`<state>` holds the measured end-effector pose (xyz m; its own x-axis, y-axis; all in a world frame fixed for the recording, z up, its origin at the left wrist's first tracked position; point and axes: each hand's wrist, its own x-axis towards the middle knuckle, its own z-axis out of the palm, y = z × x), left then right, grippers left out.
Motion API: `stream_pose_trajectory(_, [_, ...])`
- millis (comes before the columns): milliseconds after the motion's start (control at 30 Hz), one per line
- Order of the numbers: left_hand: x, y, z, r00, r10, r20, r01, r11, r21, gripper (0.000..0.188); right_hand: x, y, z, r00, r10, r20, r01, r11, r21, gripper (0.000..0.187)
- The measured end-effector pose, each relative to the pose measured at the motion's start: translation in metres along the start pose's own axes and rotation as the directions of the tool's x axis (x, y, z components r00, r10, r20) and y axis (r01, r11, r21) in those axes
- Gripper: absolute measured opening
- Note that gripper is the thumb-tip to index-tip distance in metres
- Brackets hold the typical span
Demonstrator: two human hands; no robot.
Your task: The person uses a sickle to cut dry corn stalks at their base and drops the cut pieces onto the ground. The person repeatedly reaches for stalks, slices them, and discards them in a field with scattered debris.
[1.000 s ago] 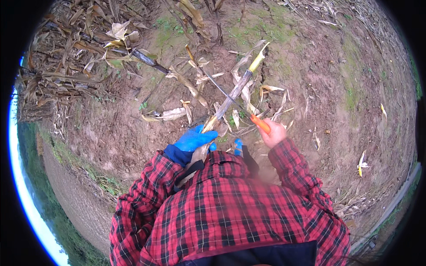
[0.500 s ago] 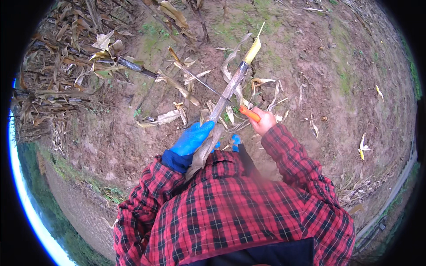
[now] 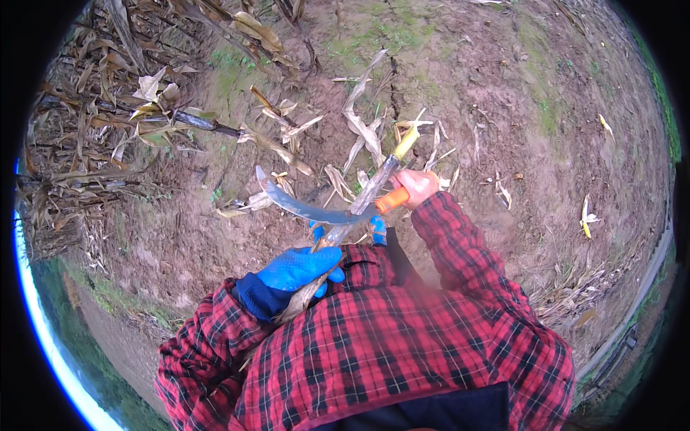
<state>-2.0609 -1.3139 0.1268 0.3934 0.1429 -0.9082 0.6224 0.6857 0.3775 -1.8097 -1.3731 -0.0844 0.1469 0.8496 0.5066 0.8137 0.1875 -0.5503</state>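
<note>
Gripped in my blue-gloved left hand is a sugarcane stalk, partly wrapped in a dry husk. It slants up and to the right from near my body and ends in a yellow tip. My bare right hand is closed round the orange handle of a sickle. The curved blade reaches left from the handle, crosses the stalk just beyond the gloved hand, and points toward the upper left. Whether the edge touches the stalk I cannot tell.
Dry stalks and leaves crowd the upper left. Another dark stalk lies toward the middle. Loose husks litter the brown soil. Two blue shoe tips show under the hands. A road edge curves along the right.
The stalk has drawn back toward my body, with the left hand lower and further left. The sickle has come nearer and turned, so its blade now shows broad side across the stalk.
</note>
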Motion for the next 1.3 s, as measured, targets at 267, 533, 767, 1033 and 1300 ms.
stream_pose_trajectory(267, [-0.104, 0.054, -0.11, 0.651, 0.427, -0.628, -0.279, 0.904, 0.325, 0.033, -0.138, 0.133, -0.104, 0.428, 0.893, -0.137, -0.903, 0.427, -0.04, 0.024])
stream_pose_trajectory(533, [0.097, 0.055, -0.032, 0.844, 0.518, -0.138, -0.403, 0.783, 0.473, 0.043, 0.061, -0.066, -0.005, 0.588, 0.441, 0.677, -0.507, -0.452, 0.734, 0.022])
stream_pose_trajectory(767, [0.082, 0.035, -0.026, 0.914, 0.304, 0.268, -0.378, 0.878, 0.294, 0.042, 0.07, -0.04, -0.012, 0.481, 0.712, 0.511, -0.364, -0.368, 0.856, 0.013])
stream_pose_trajectory(1033, [0.122, -0.032, -0.077, 0.896, 0.372, -0.242, -0.225, 0.851, 0.475, 0.033, 0.051, -0.022, 0.01, 0.752, 0.638, 0.164, -0.628, 0.617, 0.474, 0.027])
stream_pose_trajectory(1300, [0.116, -0.006, -0.068, 0.934, 0.34, -0.112, -0.34, 0.94, 0.023, 0.021, 0.019, -0.078, 0.022, 0.777, 0.375, 0.505, -0.411, 0.911, -0.044, 0.015])
